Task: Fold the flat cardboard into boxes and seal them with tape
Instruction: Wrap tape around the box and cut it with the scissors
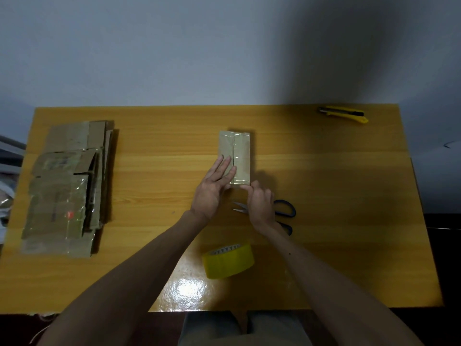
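Your folded box point(241, 156) sits mid-table point(336, 176), long side running away from you, glossy tape over its top seam. Your left hand point(212, 188) lies flat on its near left half, fingers straight and pressing down. Your right hand point(260, 203) has curled fingers at the box's near right corner, fingertip touching the edge; can't tell if it pinches anything. Scissors point(285, 208) lie partly under that hand. Yellow tape roll point(228, 262) is near you, the flat cardboard stack point(67, 188) far left, and the yellow utility knife point(343, 114) at the far right.
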